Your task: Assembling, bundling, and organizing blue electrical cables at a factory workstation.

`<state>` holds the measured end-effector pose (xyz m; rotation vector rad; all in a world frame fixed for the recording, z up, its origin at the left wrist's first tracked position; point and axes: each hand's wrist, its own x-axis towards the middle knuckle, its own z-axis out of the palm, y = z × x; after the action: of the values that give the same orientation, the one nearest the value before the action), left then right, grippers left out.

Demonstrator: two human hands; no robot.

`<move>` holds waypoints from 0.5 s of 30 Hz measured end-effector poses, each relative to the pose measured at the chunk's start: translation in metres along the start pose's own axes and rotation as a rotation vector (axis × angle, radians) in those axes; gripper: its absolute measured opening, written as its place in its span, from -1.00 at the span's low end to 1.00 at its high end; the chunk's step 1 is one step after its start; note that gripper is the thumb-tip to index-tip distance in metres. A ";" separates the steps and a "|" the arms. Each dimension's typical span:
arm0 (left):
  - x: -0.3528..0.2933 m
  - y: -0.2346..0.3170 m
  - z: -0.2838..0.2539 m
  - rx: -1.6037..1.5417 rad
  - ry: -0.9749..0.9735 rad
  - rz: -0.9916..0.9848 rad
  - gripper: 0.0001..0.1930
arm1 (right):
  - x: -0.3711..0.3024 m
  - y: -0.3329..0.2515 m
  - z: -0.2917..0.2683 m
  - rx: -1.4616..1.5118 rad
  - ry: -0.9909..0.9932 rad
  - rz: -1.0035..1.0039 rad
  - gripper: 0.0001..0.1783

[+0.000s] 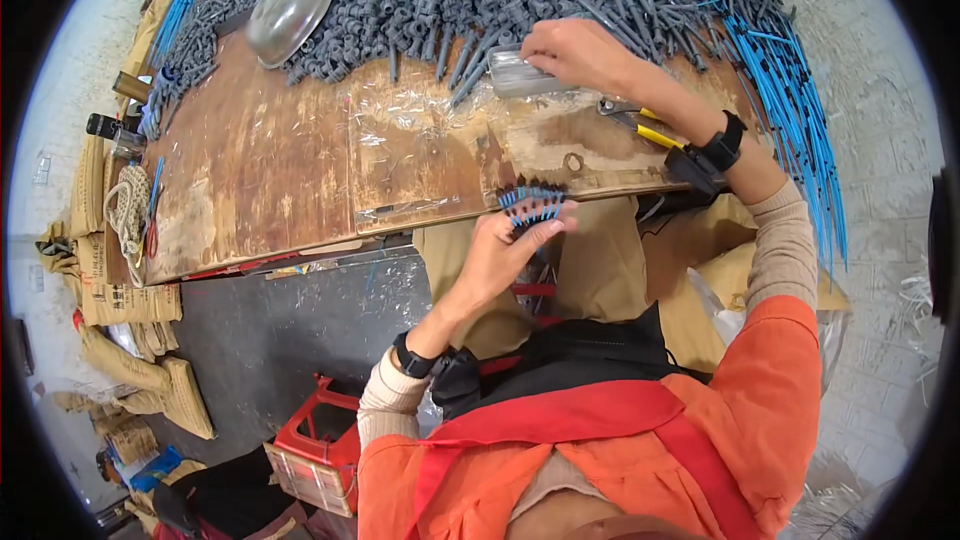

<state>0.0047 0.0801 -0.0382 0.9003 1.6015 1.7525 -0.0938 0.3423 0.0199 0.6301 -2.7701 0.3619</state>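
My left hand (pixel 500 252) is closed around a bunch of thin blue sticks with dark ends (pixel 532 204), just off the table's front edge. Ahead of it and to the right, my right hand (pixel 578 52) has its fingers bent down at a clear plastic pack (pixel 522 74) lying on the wooden table. The fingertips meet the pack's right part; whether it is a box or a stack of bags I cannot make out. Close to my right wrist lie cutting pliers with yellow handles (pixel 655 134).
A large heap of grey plastic fittings (pixel 430 0) covers the back of the table (pixel 270 160). A clear bowl (pixel 293 15) rests at its left. Long blue rods (pixel 790 110) hang over the right end. Rope (pixel 127 210) lies far left; a red stool (pixel 318 440) stands below.
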 end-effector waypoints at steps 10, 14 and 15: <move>-0.005 0.008 0.009 -0.206 0.033 -0.149 -0.68 | -0.003 0.000 0.007 -0.011 0.036 -0.007 -0.88; -0.006 -0.003 0.000 -0.230 0.083 -0.166 -0.69 | 0.008 0.006 0.002 -0.037 -0.035 -0.019 -0.85; -0.007 -0.001 0.000 -0.234 0.094 -0.120 -0.69 | 0.009 0.007 0.001 -0.008 -0.080 0.005 -0.83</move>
<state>0.0084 0.0746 -0.0398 0.6073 1.4383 1.8719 -0.1052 0.3449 0.0211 0.6489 -2.8479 0.3334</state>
